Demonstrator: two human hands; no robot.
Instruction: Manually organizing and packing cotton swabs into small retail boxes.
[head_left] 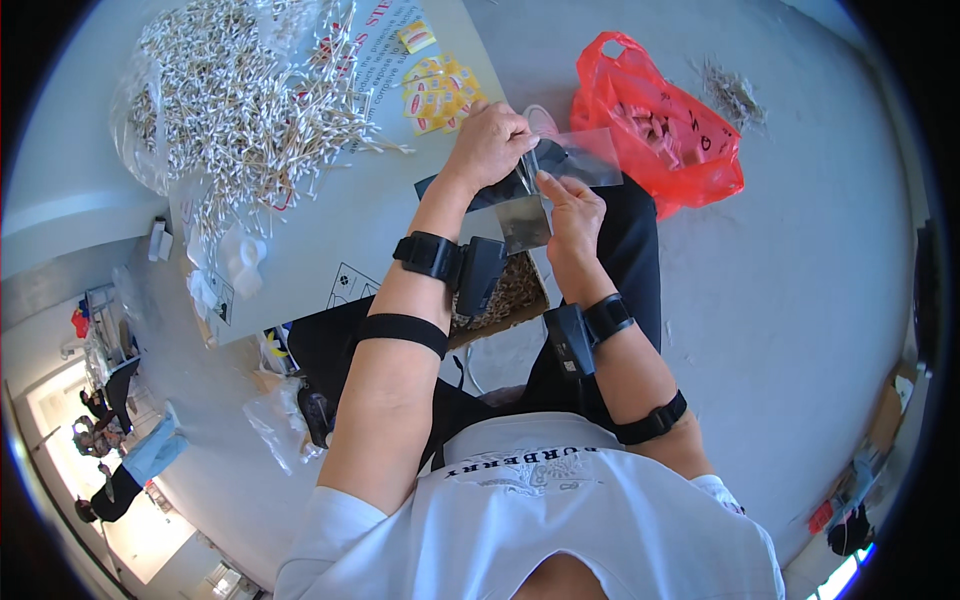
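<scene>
A large heap of cotton swabs (240, 110) lies on the table at the far left, partly in clear plastic. Both my hands are close together past the table's right edge, over my lap. Between them is a clear plastic bag (590, 152). My left hand (490, 148) is closed, its fingers pinching the bag's near end. Just below and to the right, my right hand (575, 218) has its thumb pressed on the same clear plastic, the other fingers curled. Whether anything is inside the bag cannot be made out. Small yellow printed labels (440, 90) lie beside my left hand.
A red plastic bag (620, 85) with pink pieces in it stands on the floor to the right. Loose swabs (730, 92) lie beyond it. Below my hands is a cardboard box (515, 322) of small brownish bits. Two people (125, 480) are at the far left.
</scene>
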